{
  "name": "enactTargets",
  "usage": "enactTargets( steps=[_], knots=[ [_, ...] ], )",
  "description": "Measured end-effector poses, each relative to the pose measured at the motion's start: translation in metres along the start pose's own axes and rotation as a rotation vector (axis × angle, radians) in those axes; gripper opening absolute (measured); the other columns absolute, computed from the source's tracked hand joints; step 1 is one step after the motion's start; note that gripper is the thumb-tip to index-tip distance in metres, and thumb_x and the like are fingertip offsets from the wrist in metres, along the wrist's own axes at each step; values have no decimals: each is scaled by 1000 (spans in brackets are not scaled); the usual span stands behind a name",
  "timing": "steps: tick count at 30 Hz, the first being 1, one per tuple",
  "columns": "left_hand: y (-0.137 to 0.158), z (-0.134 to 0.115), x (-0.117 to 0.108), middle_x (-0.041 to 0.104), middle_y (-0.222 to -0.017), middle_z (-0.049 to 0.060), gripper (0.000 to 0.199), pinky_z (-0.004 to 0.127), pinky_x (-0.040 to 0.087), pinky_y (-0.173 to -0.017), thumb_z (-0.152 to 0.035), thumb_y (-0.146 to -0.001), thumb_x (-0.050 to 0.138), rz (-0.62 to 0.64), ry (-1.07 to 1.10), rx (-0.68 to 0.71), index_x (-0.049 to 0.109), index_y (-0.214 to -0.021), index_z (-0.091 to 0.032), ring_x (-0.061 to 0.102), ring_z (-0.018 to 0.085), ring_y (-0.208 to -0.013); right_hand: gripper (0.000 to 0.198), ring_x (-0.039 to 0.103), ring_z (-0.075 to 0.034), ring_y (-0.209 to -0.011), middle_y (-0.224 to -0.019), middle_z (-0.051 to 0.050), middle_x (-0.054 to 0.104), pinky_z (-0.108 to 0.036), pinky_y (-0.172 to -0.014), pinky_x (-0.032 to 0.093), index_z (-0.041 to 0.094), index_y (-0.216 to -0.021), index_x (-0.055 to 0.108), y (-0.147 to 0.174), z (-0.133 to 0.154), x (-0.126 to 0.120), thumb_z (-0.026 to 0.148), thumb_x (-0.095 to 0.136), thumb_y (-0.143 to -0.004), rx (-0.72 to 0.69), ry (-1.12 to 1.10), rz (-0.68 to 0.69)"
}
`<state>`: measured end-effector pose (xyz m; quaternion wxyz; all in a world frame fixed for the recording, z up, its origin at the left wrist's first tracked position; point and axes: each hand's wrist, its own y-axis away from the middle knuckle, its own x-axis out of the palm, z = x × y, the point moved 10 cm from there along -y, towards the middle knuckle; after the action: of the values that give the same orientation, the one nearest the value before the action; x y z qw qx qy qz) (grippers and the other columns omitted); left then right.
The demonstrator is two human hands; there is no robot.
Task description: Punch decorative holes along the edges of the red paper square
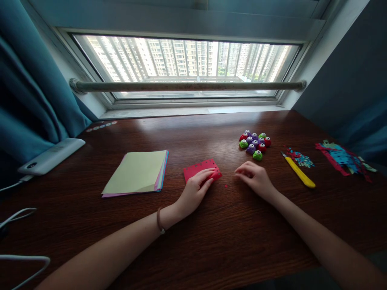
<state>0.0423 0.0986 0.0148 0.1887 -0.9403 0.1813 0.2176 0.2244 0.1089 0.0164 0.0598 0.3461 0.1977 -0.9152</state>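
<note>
A small red sheet of paper (196,170) with punched holes along its edges lies on the table in front of me. My left hand (196,189) grips its near right part, the fingers over the paper and the thumb near its edge. To the right of the paper, my right hand (253,179) rests just above or on the tabletop, fingers curled and pressed toward the thumb. Whatever it may hold is hidden. Between my hands lies a tiny red paper bit (225,186). Beyond my right hand stand several small purple, red and green craft punches (254,144).
A stack of coloured paper (136,171) lies left. On the right are a yellow utility knife (299,172), punched-out confetti (300,158) and perforated paper strips (344,157). A white power bank (53,156) with a cable lies at far left, near the curtain (33,88).
</note>
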Motion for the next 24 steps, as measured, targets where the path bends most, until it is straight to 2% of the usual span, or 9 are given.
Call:
enactTargets(
  steps=[2,5,12,18,21,24],
  knots=[
    [1,-2,2,57,-121,8,28,39,41,-102,-24,-92,46,18,-22,10,59,-115,-15,52,20,-114,4,54,-18,-77,-82,-1,59,-29,-70,46,22,-83,67,5,24,28,25,64,-83,-55,-82,148],
    [3,-4,6,57,-121,8,27,37,42,-101,-20,-89,49,38,-78,25,59,-114,-15,52,19,-113,9,52,-18,-83,-82,0,61,-31,-77,43,23,-83,68,8,35,39,16,70,-78,-70,-49,156],
    [7,-7,15,53,-126,8,26,35,42,-102,-17,-89,48,86,-248,89,59,-113,-14,50,19,-115,12,51,-18,-79,-77,1,60,-29,-73,42,21,-74,64,6,27,38,11,69,-78,-24,-12,167],
    [14,-14,29,50,-129,11,31,38,36,-106,-16,-92,41,163,-405,196,54,-120,-10,44,21,-122,12,48,-18,-79,-79,0,57,-30,-73,40,18,-76,58,8,35,41,11,65,-81,-88,53,168],
    [18,-16,41,46,-134,10,37,43,31,-108,-13,-92,39,273,-598,269,47,-128,-10,37,22,-128,10,50,-18,-77,-80,-1,55,-30,-70,40,18,-76,55,7,32,35,13,57,-85,-70,-48,130],
    [20,-12,49,39,-140,5,45,50,26,-108,-13,-91,39,378,-710,271,38,-136,-18,28,23,-133,9,53,-17,-70,-77,-2,58,-28,-64,42,18,-79,56,2,16,13,24,54,-86,55,-218,26]
  ],
)
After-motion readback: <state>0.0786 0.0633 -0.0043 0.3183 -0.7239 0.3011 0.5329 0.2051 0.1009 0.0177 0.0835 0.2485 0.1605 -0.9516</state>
